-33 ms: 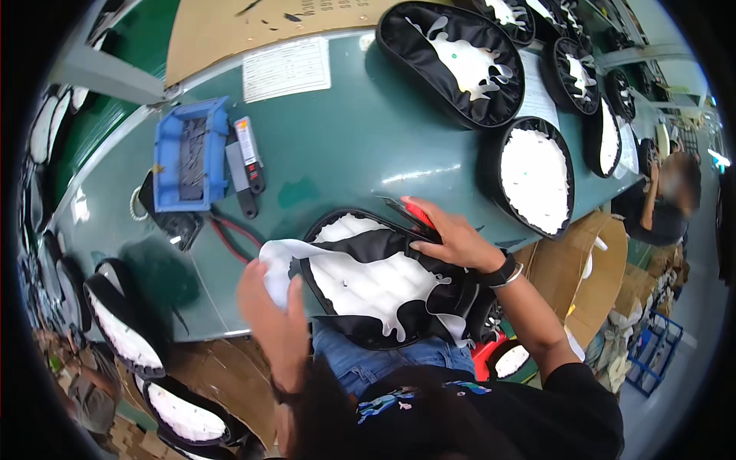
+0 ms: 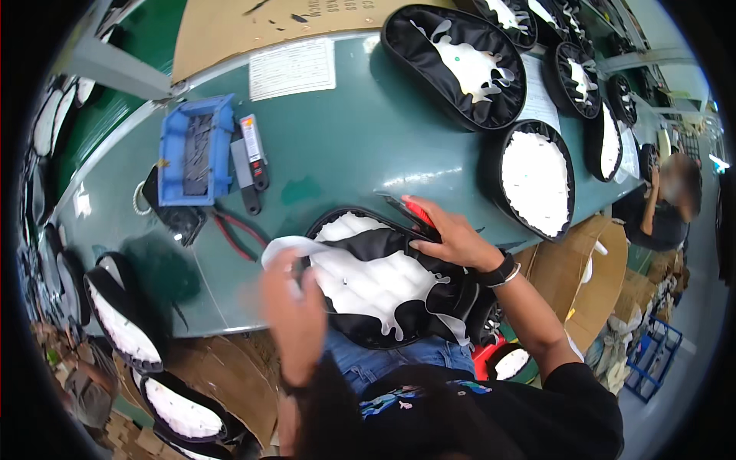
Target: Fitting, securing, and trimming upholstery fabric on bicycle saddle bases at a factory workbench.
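Note:
A black-and-white padded seat cover [image 2: 376, 284] lies upside down at the near edge of the green table [image 2: 345, 146], partly over my lap. My left hand [image 2: 295, 310], blurred, grips the white flap [image 2: 287, 249] at the cover's left end. Over on the cover's upper right rim, my right hand [image 2: 452, 234] presses down and holds a red-handled tool [image 2: 418, 211], whose dark tip points left.
A blue bin of dark pieces [image 2: 195, 149], a grey and black hand tool [image 2: 251, 162] and red-handled pliers [image 2: 238, 230] lie to the left. Several finished seats [image 2: 537, 176] line the right side. More seats [image 2: 123, 314] stack lower left. Another person [image 2: 667, 203] works far right.
My left hand has shifted right and slightly down, drawing the white flap in toward the cover. My right hand has stayed put.

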### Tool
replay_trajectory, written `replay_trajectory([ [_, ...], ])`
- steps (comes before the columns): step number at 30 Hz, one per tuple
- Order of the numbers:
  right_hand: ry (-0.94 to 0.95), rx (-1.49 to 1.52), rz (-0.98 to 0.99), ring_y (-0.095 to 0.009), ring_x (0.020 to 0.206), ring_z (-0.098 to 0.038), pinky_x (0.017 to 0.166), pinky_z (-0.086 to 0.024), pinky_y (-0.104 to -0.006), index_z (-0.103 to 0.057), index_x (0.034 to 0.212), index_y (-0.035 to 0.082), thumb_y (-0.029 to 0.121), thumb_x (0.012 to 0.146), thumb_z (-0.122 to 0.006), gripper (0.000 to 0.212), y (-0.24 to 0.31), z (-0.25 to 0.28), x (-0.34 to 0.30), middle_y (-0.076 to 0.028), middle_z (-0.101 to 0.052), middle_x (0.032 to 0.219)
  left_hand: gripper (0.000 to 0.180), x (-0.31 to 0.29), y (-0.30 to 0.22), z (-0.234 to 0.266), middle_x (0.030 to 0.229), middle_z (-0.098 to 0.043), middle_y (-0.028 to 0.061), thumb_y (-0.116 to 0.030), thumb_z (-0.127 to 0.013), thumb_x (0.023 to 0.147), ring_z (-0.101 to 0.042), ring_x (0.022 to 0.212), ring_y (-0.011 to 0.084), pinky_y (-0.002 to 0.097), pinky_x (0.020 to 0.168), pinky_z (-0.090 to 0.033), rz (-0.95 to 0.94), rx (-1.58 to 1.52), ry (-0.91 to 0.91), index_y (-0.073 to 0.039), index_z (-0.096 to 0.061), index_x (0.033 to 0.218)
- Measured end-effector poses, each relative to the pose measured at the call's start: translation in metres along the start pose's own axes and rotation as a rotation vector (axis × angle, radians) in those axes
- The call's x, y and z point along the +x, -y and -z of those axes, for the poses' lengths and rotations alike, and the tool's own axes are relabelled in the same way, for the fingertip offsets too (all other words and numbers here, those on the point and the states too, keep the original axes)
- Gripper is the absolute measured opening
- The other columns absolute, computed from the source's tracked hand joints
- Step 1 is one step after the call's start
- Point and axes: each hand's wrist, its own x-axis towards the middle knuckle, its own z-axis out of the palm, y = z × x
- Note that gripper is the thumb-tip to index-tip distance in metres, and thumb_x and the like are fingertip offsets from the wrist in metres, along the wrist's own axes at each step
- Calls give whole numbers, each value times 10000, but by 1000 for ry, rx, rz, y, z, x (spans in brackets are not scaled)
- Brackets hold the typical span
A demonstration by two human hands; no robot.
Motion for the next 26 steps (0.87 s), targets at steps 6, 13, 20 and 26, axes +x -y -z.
replay_trajectory([
  [6,-200,-264,146,-405,983,-604,802,-507,-433,-338,1433,138,254,829,-678,703,21,3,-18,-195,-553,1252,210,4,1,-94,798,-561,101,-163,-712,778,-512,798,287,393,728,-392,-236,-45,201,-23,-611,897],
  [13,95,-858,103,-283,514,-557,455,-421,-399,-415,1410,230,142,884,-534,547,69,26,-35,-133,-538,688,218,8,9,-96,658,-530,113,-163,-725,741,-497,684,294,396,655,-390,-324,-129,257,-11,-605,641],
  [20,144,-900,63,-286,490,-536,433,-408,-393,-408,1420,236,113,871,-519,573,64,32,-56,-138,-521,666,267,19,10,-39,564,-469,86,-153,-707,775,-452,561,235,348,552,-351,-13,-587,567,-1,-570,604],
  [26,-80,-881,-84,-308,503,-543,471,-476,-413,-259,1496,270,122,871,-543,702,7,-1,-125,-174,-523,756,308,14,1,16,560,-434,30,-134,-720,776,-396,557,203,366,538,-297,-395,-921,620,-45,-518,560],
])
